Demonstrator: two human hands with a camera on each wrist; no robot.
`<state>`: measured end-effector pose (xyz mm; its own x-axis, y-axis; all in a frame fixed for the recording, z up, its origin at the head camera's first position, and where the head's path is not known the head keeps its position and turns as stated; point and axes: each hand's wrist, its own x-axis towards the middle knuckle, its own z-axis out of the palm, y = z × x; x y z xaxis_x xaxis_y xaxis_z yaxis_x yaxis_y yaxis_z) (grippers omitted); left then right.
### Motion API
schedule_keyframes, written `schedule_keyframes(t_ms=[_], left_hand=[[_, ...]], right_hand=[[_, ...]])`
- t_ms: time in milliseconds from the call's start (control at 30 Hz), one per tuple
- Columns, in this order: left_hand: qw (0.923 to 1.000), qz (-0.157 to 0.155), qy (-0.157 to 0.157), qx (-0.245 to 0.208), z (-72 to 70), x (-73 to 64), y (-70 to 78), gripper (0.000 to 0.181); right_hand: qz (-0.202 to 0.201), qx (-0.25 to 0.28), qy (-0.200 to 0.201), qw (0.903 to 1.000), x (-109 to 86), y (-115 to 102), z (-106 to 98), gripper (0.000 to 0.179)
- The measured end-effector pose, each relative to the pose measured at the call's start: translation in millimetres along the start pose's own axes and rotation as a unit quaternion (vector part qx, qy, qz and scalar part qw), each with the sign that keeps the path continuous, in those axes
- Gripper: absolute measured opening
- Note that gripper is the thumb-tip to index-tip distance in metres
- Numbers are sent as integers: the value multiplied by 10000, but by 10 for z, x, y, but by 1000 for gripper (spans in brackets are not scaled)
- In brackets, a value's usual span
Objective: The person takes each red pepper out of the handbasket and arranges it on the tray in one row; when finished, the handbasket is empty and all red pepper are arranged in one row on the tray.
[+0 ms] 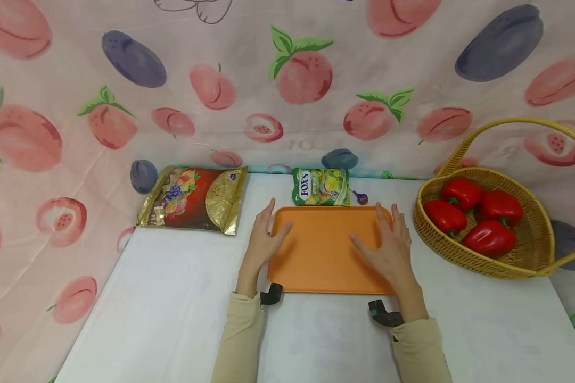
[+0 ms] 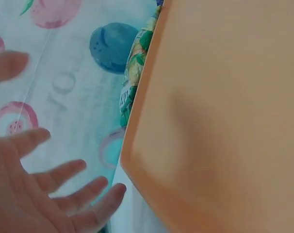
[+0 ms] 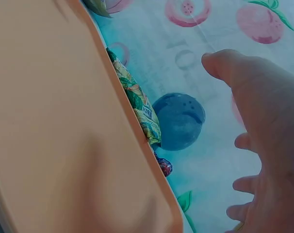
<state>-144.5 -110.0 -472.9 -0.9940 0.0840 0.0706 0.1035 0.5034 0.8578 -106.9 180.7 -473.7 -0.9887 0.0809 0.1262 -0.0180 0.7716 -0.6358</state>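
An orange rectangular tray [image 1: 323,250] lies flat on the white table, with nothing on it. My left hand [image 1: 262,239] hovers by the tray's left edge, fingers spread. Over the tray's right side is my right hand [image 1: 392,250], its thumb and fingers apart. Neither hand holds anything. In the left wrist view the left hand [image 2: 45,189] shows beside the tray's corner [image 2: 130,155]. The right wrist view has the right hand [image 3: 268,131] apart from the tray edge [image 3: 137,126]. Behind the tray sit a green FOX'S candy bag [image 1: 322,187] and a small wrapped lollipop [image 1: 361,197].
A brown and gold foil bag [image 1: 191,199] lies at the back left. To the right stands a yellow wicker basket [image 1: 426,226] with a tall handle, holding several red bell peppers [image 1: 491,239]. Fruit-printed cloth [image 1: 211,138] hangs behind the table [image 1: 172,298].
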Motion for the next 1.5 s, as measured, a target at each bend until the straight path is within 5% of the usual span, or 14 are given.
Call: schedule_keyframes(t_ms=[133,433,667,1033,1500], left_hand=[[9996,-132,234,-73,-18,0,-56,71],[9964,-818,198,-137,-51,5,-140,63],[9968,-764,43,-214,-61,12,-199,61],[9976,-468,-119,-499,-80,24,-316,62],[9977,-156,-526,-391,-142,6,-395,65]], right_hand=[[26,213,-67,9997,2,6,-12,92],[83,264,-99,9996,19,-3,-79,89],[38,447,146,9989,74,9,-305,88],[231,-22,804,9965,245,200,-851,77],[617,-608,-322,9957,432,741,-1297,79]])
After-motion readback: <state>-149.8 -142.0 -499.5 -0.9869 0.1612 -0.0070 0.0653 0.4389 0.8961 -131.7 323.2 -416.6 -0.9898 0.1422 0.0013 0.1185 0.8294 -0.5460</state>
